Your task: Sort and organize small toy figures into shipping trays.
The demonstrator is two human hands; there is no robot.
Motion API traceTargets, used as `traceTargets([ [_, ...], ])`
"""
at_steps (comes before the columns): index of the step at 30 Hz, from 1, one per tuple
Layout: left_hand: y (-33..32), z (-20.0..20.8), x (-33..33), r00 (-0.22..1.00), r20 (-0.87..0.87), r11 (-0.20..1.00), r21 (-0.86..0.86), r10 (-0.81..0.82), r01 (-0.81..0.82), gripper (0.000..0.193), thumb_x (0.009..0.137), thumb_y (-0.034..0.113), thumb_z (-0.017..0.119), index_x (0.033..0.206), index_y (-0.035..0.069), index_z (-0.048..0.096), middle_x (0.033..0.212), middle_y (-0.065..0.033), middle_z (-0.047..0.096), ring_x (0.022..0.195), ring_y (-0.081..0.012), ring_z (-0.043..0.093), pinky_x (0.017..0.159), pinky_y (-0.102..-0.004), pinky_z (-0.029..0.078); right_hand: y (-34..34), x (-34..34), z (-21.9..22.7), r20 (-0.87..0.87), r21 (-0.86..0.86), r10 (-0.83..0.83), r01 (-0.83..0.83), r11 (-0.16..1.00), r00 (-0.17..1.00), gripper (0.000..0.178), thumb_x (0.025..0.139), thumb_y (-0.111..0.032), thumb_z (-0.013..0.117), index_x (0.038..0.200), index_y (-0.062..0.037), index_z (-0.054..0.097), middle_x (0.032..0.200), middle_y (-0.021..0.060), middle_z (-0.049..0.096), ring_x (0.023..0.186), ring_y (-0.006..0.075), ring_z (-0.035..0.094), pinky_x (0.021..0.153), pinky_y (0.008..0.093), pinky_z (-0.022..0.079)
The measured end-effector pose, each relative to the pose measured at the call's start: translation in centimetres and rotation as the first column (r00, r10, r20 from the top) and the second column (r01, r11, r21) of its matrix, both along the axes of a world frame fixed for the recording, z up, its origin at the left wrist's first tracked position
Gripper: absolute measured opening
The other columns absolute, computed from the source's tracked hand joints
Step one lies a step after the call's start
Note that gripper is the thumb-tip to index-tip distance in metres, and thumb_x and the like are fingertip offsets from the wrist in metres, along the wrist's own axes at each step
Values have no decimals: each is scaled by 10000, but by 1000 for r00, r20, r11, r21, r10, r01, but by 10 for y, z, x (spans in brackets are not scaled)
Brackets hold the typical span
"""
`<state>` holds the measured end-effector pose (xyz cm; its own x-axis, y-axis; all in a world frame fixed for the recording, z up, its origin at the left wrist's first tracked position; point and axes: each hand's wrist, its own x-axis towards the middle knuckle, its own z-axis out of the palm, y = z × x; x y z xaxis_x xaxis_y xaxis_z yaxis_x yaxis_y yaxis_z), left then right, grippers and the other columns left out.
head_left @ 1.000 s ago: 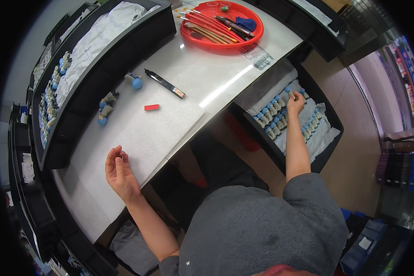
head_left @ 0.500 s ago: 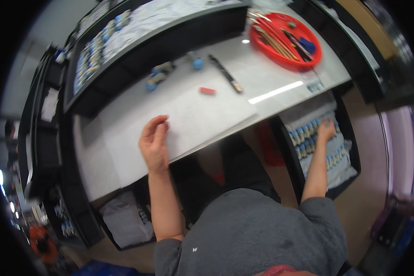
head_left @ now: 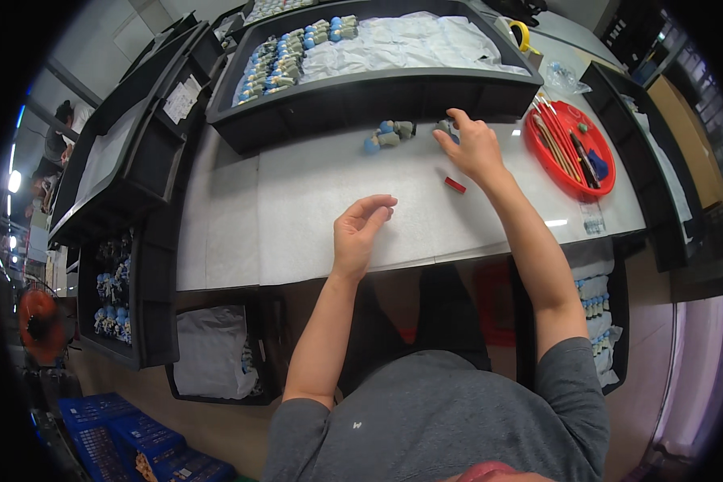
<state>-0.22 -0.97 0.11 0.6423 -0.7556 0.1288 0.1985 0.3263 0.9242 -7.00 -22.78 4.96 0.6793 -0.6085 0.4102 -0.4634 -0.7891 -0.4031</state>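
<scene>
My left hand (head_left: 357, 237) hovers above the white tabletop (head_left: 313, 217), fingers loosely curled. A gap shows between thumb and fingertips, with nothing visible in it. Farther off and to the right, my right hand (head_left: 475, 151) reaches over the table. Its thumb and index finger are apart, around a small blue-and-grey figurine (head_left: 444, 127) that the hand partly hides; no firm grip shows. Left of it lie small figurines (head_left: 390, 135) with blue and grey parts, close together. A short red block (head_left: 455, 185) rests on the table below the right hand.
A black tray (head_left: 361, 92) with rows of figurines on white wrapping stands behind. At right, a red round dish (head_left: 602, 181) holds brushes and tools. Black bins (head_left: 157, 321) stand at left; another bin (head_left: 524, 353) sits beside my right arm. Blue crates (head_left: 112, 426) are lower left.
My right hand has come from the figurine bin at the right to the figurine on the table. My left hand still hovers over the tabletop. The dark pen is no longer visible. The view has shifted.
</scene>
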Motion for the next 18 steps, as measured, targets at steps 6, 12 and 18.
traceTargets([
  [6,2,-2,0,1000,-5,1000,-7,-12,12,180,837,29,511,1005,-1,568,969,-88,598,881,-137,549,825,-270,436,-7,21,-13,-114,33,-52,56,998,992,469,683,-172,681,1103,-44,517,809,135,625,817,239,596,712,327,464],
  [12,1,11,-1,969,-246,1000,-7,-28,27,257,881,141,487,1088,-7,525,995,-92,582,877,-135,548,807,-278,444,81,-12,-1,699,462,142,-594,659,701,448,722,25,627,1141,-3,470,907,92,579,883,146,559,764,254,466],
  [18,2,1,5,965,-245,992,-110,-91,65,284,892,166,469,1117,-2,505,949,-74,579,853,-127,543,782,-279,446,123,-24,-31,673,241,398,-693,679,624,431,701,98,598,1100,0,469,1011,80,538,940,175,545,832,261,432],
])
